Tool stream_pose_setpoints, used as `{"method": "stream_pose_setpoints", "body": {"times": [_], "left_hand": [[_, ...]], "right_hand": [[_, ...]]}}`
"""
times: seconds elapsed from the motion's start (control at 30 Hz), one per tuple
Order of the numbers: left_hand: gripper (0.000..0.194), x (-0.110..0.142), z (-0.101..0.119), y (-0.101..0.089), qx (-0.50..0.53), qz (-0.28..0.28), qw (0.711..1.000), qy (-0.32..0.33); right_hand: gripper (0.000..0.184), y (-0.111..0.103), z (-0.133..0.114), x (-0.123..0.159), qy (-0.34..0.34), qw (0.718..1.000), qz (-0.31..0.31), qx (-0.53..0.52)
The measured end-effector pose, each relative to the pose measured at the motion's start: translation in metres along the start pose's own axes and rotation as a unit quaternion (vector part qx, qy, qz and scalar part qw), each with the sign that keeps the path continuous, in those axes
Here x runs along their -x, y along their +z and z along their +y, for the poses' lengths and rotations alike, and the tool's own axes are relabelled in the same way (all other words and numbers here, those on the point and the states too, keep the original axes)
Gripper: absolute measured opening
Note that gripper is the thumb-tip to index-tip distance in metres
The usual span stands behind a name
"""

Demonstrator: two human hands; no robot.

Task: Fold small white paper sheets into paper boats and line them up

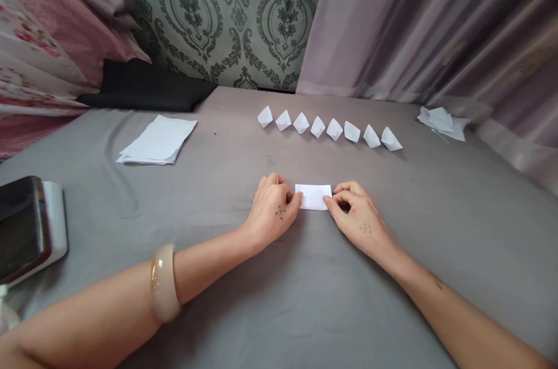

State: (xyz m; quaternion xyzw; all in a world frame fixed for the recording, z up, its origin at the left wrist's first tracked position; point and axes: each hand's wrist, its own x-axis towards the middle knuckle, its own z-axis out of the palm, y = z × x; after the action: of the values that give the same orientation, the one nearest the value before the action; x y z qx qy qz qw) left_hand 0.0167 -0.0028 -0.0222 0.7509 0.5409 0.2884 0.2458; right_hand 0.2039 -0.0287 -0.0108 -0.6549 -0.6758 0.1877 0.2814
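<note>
The left hand (274,206) and the right hand (360,212) grasp the opposite ends of a small folded paper rectangle (314,196), which lies between them over the gray sheet (209,299), near the middle of the view. The left grip has its thumb on the lower left corner, with the other fingers curled behind it. The right grip pinches the right end, thumb at the lower corner and index finger near the upper. I cannot tell whether the rectangle rests flat or is slightly raised.

Beyond the hands, 8 folded paper shapes (335,129) with pointed tips stand apart in a slanting row. To their left lies a stack of white paper sheets (159,139), its edges uneven; far to the right is a loose pile of white papers (442,119) with a thin greenish strip (440,136) beside it.

A pale bangle (164,283) circles the left forearm. At the left edge sits a white device with a dark glossy top (20,229), cut off by the frame. A black cloth (148,89) lies by the patterned wallpaper (239,14), next to a pink floral fabric (43,49); mauve curtains (392,20) hang at the right.
</note>
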Motion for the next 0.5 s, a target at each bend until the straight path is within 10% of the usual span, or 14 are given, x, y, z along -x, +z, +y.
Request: {"method": "stream_pose_setpoints", "body": {"times": [0.5], "left_hand": [[0.026,-0.004,0.0056,-0.0042,0.008,-0.006,0.999,-0.035]], "right_hand": [[0.029,-0.0005,0.0005,0.0005,-0.007,1.0,0.003,0.002]]}}
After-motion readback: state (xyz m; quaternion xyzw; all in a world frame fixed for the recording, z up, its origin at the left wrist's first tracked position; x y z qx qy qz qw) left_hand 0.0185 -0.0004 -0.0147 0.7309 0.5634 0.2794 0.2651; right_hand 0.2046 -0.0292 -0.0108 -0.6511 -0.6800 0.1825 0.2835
